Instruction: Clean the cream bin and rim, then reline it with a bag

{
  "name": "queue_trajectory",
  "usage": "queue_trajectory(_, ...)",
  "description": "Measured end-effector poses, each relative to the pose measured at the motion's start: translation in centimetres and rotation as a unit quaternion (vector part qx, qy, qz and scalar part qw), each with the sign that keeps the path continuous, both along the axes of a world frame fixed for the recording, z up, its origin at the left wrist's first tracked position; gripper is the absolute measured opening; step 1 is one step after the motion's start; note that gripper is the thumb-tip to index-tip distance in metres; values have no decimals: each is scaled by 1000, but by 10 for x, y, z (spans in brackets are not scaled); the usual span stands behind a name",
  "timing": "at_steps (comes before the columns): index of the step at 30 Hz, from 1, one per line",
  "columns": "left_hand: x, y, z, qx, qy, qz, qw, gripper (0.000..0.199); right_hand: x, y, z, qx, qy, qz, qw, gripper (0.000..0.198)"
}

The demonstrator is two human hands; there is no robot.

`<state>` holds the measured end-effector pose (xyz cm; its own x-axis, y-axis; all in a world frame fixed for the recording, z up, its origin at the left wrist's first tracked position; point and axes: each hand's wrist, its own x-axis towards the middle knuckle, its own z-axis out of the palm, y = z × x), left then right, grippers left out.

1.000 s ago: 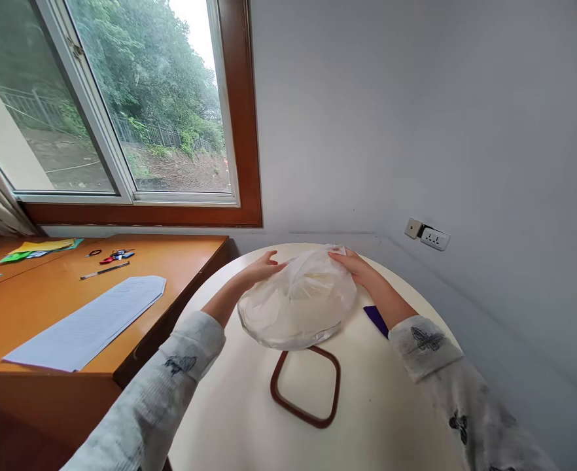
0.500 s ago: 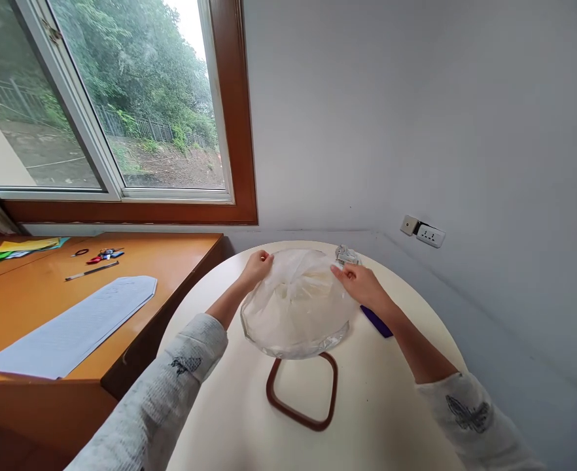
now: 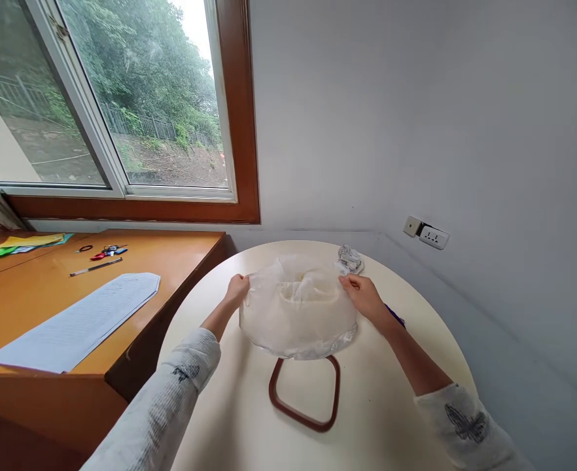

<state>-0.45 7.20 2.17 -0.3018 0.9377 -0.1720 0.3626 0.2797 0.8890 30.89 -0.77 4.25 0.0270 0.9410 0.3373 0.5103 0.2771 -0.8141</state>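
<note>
A translucent whitish plastic bag [image 3: 293, 320] with a wide, rounded shape lies spread on the round table. Creased folds gather in its middle, and I cannot make out whether anything is inside. My left hand [image 3: 238, 290] is closed on the bag's left edge, while my right hand [image 3: 360, 293] pinches its right edge. The bag's near rim slightly overlaps a brown rounded-square ring [image 3: 335, 399], which lies flat on the table. Just behind my right hand sits a crumpled clear plastic wad [image 3: 350, 259]. A dark purple item [image 3: 396, 316] is mostly hidden by my right forearm.
The cream round table [image 3: 391, 399] stands by the grey wall. To its left, a wooden desk [image 3: 195, 245] holds paper sheets [image 3: 87, 320], a pen [image 3: 96, 267], keys or small tools [image 3: 108, 252] and coloured papers [image 3: 28, 242]. A wall socket [image 3: 434, 237] is at right.
My hands have moved further apart and slightly nearer, stretching the bag wider. My left hand shifted left, and more of the crumpled plastic wad shows. The camera view has shifted slightly.
</note>
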Motion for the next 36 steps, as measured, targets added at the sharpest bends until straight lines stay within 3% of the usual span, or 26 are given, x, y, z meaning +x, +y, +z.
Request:
queue_trajectory(6, -14, -1, -19, -16, 47, -3, 999, 33, 23, 8, -8, 24, 8, -78, 997, 42)
queue_trajectory(10, -15, -1, -19, -11, 63, -13, 998, 32, 35, 15, -19, 7, -12, -101, 995, 42)
queue_trajectory(14, -11, -5, 3, 35, 67, -23, 997, 31, 34, 10, -21, 10, -20, -118, 993, 26)
queue_trajectory(17, 0, -10, 34, 109, 55, -52, 991, 27, 20, -7, -9, 76, -14, -118, 990, 25)
queue_trajectory(20, 21, -18, 63, 147, 26, -156, 976, 33, -2, -29, 5, 196, -87, -9, 977, 37)
queue_trajectory(23, 45, -24, 79, 138, 13, -237, 961, 53, -21, -41, 10, 253, -189, 80, 945, 55)
queue_trajectory(26, 61, -24, 80, 133, 33, -296, 945, 71, -32, -44, 4, 288, -217, 88, 929, 27)
queue_trajectory(28, 68, -21, 76, 140, 42, -319, 937, 60, -34, -43, -2, 308, -205, 71, 926, 15)
queue_trajectory(32, 75, -13, 67, 164, 39, -310, 936, 20, -32, -45, -8, 340, -177, 55, 922, 16)
queue_trajectory(36, 79, -5, 60, 180, 30, -269, 946, 21, -31, -50, -11, 359, -159, 40, 919, 18)
